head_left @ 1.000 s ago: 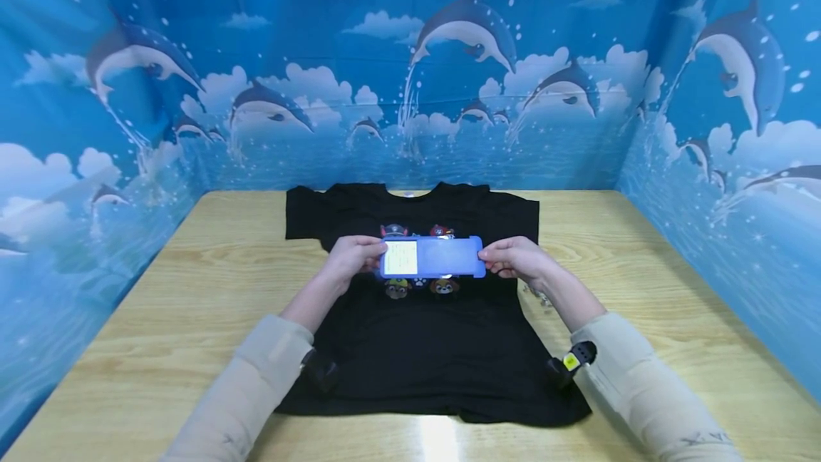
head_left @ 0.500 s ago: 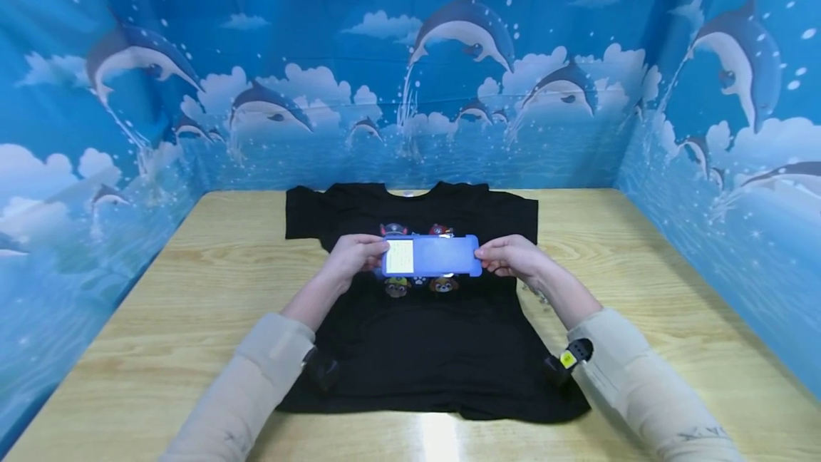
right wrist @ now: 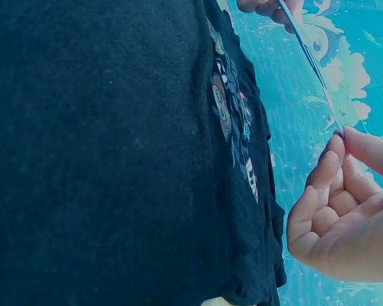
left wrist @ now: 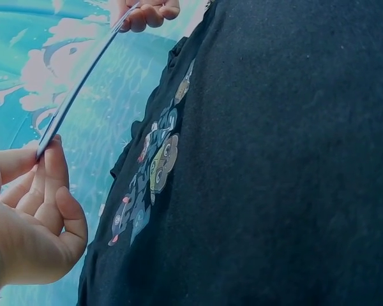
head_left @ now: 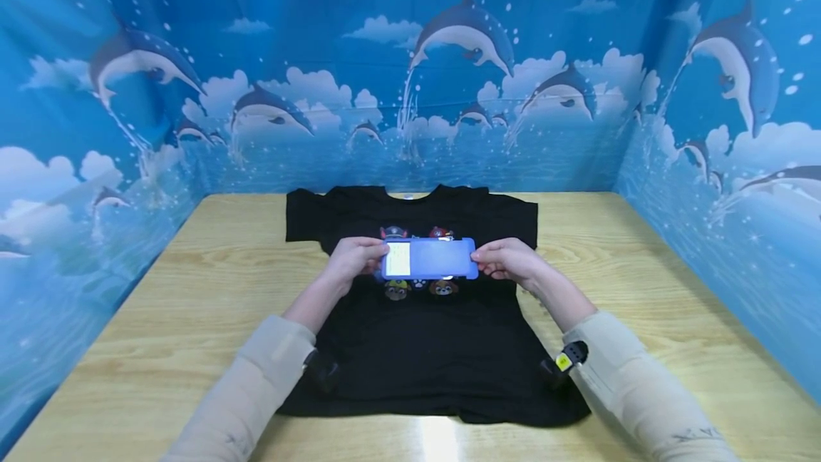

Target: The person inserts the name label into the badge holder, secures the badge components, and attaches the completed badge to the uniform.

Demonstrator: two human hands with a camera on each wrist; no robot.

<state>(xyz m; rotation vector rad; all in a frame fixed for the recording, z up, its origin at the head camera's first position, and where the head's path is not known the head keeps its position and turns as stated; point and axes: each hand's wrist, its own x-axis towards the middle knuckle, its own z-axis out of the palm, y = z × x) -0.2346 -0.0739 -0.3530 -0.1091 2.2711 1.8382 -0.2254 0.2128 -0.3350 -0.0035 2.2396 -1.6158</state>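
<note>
Bg: blue curtain (head_left: 410,155) w/ dolphins + clouds on 3 sides of a light wood-grain counter (head_left: 212,298); blk T-shirt (head_left: 417,355) spread flat on it, neckline at far side, hem toward the person; cartoon print (head_left: 395,291) on its chest, middle partly blocked in head view by the item held above; L sleeve (head_left: 256,369) and R sleeve (head_left: 635,391) of the person, both pale, reach in over the near corners of the shirt; dk wrist unit (head_left: 323,373) on L, blk band (head_left: 579,353) w/ yellow patch on R.

Only container-like thing is the flat blue piece (head_left: 442,259); pale panel (head_left: 398,259) w/ faint marks at its L end; can't tell if panel sits in it or on it; edge-on in wrist cams it's v. thin.

Blue piece is level btwn the hands, off the shirt, over the print; L hand (head_left: 355,260) pinches L end, thumb vs. fingers (left wrist: 55,166); R hand (head_left: 509,261) pinches R end same way, fingertips narrow on the edge, rest of fingers curled below.
</note>
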